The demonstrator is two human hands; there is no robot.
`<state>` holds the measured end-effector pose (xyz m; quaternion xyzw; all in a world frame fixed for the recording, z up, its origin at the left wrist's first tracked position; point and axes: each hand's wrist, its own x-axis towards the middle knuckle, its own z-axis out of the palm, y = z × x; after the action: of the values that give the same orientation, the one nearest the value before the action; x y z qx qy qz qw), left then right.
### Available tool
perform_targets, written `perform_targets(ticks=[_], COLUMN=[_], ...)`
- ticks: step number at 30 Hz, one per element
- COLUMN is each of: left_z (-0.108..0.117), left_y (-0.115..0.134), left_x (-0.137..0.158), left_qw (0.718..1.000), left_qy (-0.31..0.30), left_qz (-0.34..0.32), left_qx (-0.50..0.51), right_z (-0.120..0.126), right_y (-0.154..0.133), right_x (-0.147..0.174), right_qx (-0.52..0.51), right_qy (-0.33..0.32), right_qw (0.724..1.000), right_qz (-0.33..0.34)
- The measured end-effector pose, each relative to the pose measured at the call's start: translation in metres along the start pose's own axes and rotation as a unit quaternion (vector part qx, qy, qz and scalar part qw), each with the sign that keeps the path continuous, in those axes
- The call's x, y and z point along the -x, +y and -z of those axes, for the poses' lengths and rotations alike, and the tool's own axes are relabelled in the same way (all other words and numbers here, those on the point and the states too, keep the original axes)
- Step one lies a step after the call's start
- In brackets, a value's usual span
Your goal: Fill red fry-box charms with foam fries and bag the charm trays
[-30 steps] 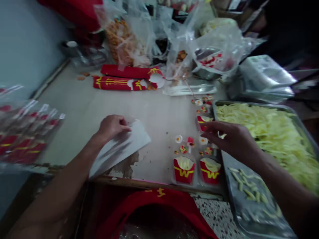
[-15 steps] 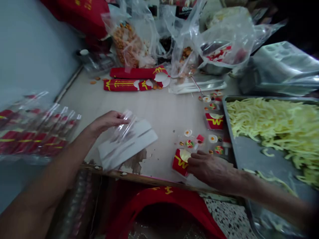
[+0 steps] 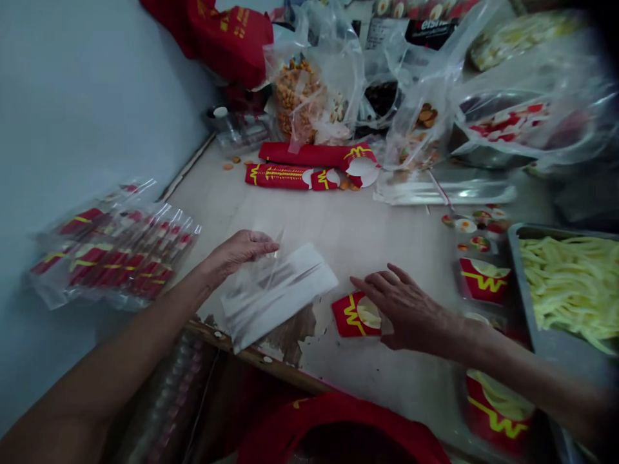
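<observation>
While left hand pinches clear bag, red packet lies partly under spread right hand, grip unclear

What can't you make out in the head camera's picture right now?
All in the head view:
Steel tray: right side cut off by the picture's edge.
Red fry packet: part of its right end hidden by the right hand.
Clear film in the left hand: outline lost against white sheets.
Red-and-white pieces: blurred behind cloudy plastic.

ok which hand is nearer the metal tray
Right: the right hand is by a red pack, left of the metal tray; the left hand is farther left, pinching clear plastic.
</observation>
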<state>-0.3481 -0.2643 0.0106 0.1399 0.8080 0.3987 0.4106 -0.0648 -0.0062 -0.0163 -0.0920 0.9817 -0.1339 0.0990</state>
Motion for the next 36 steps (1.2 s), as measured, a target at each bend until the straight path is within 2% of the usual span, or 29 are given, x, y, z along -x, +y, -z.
perform_targets(ticks=[2,4,8,10,14,16,19,26,32,36], left_z=[0.000,-0.002,-0.015,-0.024,-0.039,-0.044,-0.051,-0.053,-0.053,-0.051], left_y=[0.001,0.002,0.002,0.003,0.009,0.015,0.024,0.026,0.019,0.015], left_x=[0.000,0.002,0.010,0.014,0.019,0.022,0.026,0.024,0.015,0.003], left_qw=[0.999,0.999,0.998,0.997,0.991,0.988,0.989,0.991,0.991,0.994], left_qy=[-0.048,-0.051,0.004,0.031,0.107,0.128,0.120,0.038,-0.015,-0.023], left_qz=[0.016,0.011,-0.043,-0.048,-0.061,-0.075,-0.084,-0.112,-0.097,-0.093], left_qx=[0.011,0.011,0.039,0.059,0.055,0.032,-0.001,-0.059,-0.089,-0.053], right_z=[0.010,0.025,0.060,0.075,0.092,0.093,0.089,0.075,0.062,0.047], right_y=[0.002,0.008,0.018,0.018,0.012,0.008,0.005,0.003,-0.010,-0.019], right_x=[-0.005,-0.009,-0.030,-0.044,-0.065,-0.068,-0.064,-0.051,-0.053,-0.059], right_qx=[-0.013,-0.023,-0.008,0.009,0.060,0.078,0.101,0.127,0.115,0.095], right_qy=[0.003,0.026,0.114,0.158,0.234,0.250,0.255,0.250,0.235,0.220], right_qw=[1.000,0.999,0.993,0.986,0.965,0.960,0.957,0.953,0.958,0.964], right_qz=[0.009,0.005,-0.014,-0.044,-0.098,-0.097,-0.089,-0.113,-0.119,-0.114])
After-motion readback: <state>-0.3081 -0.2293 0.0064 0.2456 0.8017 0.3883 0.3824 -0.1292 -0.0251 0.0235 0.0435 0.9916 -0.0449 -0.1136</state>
